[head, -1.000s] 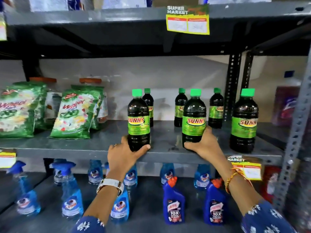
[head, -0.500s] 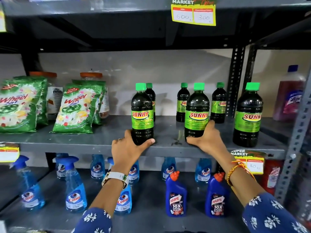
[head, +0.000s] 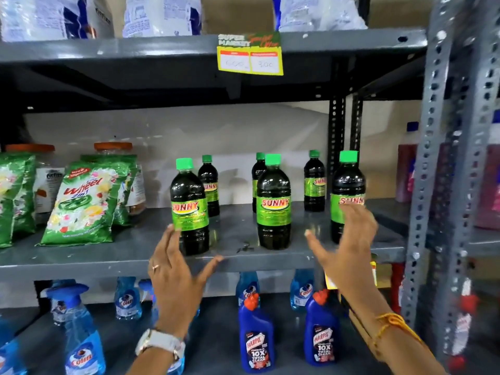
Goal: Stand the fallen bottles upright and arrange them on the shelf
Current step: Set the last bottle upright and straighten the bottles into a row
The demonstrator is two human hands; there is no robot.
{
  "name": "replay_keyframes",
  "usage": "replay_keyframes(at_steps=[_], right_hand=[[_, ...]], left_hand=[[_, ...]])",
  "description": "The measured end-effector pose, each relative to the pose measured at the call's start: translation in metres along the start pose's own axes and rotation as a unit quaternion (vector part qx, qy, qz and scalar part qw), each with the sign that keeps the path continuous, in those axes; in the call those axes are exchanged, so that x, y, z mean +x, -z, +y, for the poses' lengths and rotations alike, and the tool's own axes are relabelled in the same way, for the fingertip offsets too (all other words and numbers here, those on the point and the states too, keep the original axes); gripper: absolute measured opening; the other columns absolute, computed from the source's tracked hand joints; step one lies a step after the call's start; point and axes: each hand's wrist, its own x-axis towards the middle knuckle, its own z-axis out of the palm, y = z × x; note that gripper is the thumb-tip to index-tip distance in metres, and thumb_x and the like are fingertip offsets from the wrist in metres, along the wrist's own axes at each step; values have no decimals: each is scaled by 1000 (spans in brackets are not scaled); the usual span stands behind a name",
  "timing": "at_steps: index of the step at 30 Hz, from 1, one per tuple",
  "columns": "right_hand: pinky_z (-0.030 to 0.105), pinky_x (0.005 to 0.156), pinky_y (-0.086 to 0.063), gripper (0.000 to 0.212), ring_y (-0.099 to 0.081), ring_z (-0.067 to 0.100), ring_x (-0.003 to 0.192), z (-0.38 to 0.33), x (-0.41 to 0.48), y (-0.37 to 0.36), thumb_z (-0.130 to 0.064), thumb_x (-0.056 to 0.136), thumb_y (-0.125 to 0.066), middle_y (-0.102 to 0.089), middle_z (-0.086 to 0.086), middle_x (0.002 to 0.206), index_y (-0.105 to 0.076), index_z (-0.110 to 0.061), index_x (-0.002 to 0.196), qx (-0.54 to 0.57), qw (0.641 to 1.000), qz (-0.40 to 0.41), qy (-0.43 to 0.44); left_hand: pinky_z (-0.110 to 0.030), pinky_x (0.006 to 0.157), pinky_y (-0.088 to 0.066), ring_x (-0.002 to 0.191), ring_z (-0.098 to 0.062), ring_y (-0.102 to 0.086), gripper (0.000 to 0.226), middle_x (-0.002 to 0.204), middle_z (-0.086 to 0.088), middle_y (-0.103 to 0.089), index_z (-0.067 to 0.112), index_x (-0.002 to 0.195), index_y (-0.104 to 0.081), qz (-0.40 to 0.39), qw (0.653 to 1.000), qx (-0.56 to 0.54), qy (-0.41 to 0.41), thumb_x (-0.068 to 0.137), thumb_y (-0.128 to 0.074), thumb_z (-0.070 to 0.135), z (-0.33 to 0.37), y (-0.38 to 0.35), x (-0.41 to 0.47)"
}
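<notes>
The left hand [head: 173,277] hangs in front of the shelf [head: 108,263] edge with fingers spread and nothing in it; its fingertips [head: 171,231] overlap the lower left side of the front-left bottle [head: 189,209], though motion blur makes it hard to say whether they touch. The right hand [head: 349,244] is likewise spread wide and empty, raised between the front-middle bottle [head: 273,204] and the front-right bottle [head: 347,185], its blurred fingers crossing the lower label of the latter. All three front bottles stand upright near the shelf's front edge, dark with green caps and green labels. Behind them three smaller-looking bottles also stand upright near the back wall: one [head: 209,182] just behind the front-left bottle, one [head: 258,174] partly hidden by the front-middle bottle, one [head: 314,182] between the middle and right front bottles. Green detergent packets [head: 81,207] lean at the shelf's left end. Blue spray bottles [head: 78,331] stand on the shelf below.
</notes>
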Motion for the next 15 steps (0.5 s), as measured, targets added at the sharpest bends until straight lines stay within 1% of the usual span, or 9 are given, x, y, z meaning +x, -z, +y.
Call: replay_keyframes(at_steps=[2, 3, 5, 7, 9, 10, 11, 13, 15], right_hand=[[38, 98, -34, 81, -32, 28, 122, 20, 19, 20, -42, 68, -74, -40, 19, 130, -35, -7, 130, 17, 998, 51, -44], [38, 96, -38, 86, -37, 27, 119, 30, 30, 28, -49, 65, -74, -41, 16, 129, -34, -10, 131, 38, 994, 47, -87], [35, 86, -45, 100, -50, 24, 108, 46, 52, 38, -64, 51, -73, -52, 8, 117, -34, -14, 128, 72, 982, -15, -172], [26, 71, -42, 103, -54, 14, 93, 60, 63, 43, -72, 38, -70, -56, -4, 97, -39, -20, 122, 65, 967, -141, -204], [11, 68, -39, 74, -56, -7, 79, 74, 60, 40, -65, 38, -76, -54, -19, 85, -48, -35, 100, 76, 948, -240, -194], [0, 62, -36, 61, -55, -19, 71, 81, 55, 36, -57, 41, -82, -52, -27, 81, -49, -37, 89, 81, 949, -252, -173], [-5, 57, -33, 57, -48, -29, 67, 89, 51, 32, -48, 44, -86, -50, -31, 77, -48, -37, 85, 78, 954, -245, -154], [-8, 57, -30, 56, -41, -34, 63, 97, 48, 27, -41, 48, -86, -47, -33, 76, -46, -38, 87, 65, 966, -214, -131], [-8, 59, -31, 57, -42, -29, 64, 101, 49, 25, -43, 49, -84, -47, -34, 76, -44, -40, 90, 54, 971, -205, -114]], left_hand=[[-36, 98, -37, 117, -27, -47, 78, 128, -14, -50, 5, 130, -40, 8, 995, -60, -75, 79, -51, 64, 32, -8, -3], [-37, 93, -43, 111, -27, -52, 74, 122, -14, -54, 6, 127, -44, -19, 992, -78, -94, 80, -53, 62, 49, -14, 0], [-41, 87, -49, 107, -30, -56, 81, 120, -15, -57, 7, 127, -44, -91, 989, -92, -72, 74, -57, 66, 81, -27, 14], [-42, 89, -47, 112, -30, -54, 98, 126, -14, -55, 7, 132, -36, -160, 981, -105, 7, 63, -61, 71, 104, -42, 26], [-41, 80, -49, 105, -32, -59, 104, 119, -14, -61, 10, 131, -31, -214, 970, -75, 81, 56, -63, 75, 113, -57, 33], [-39, 71, -49, 96, -34, -63, 103, 108, -15, -66, 11, 126, -32, -232, 968, -32, 94, 54, -60, 79, 113, -62, 32], [-37, 63, -47, 87, -34, -65, 102, 98, -15, -68, 12, 121, -34, -240, 966, 13, 90, 52, -54, 84, 111, -67, 30], [-34, 57, -41, 80, -35, -66, 99, 90, -14, -69, 13, 115, -38, -228, 969, 59, 78, 51, -49, 88, 107, -75, 26], [-35, 59, -40, 82, -37, -65, 92, 91, -14, -69, 14, 110, -42, -218, 970, 61, 85, 53, -52, 86, 104, -80, 26]])
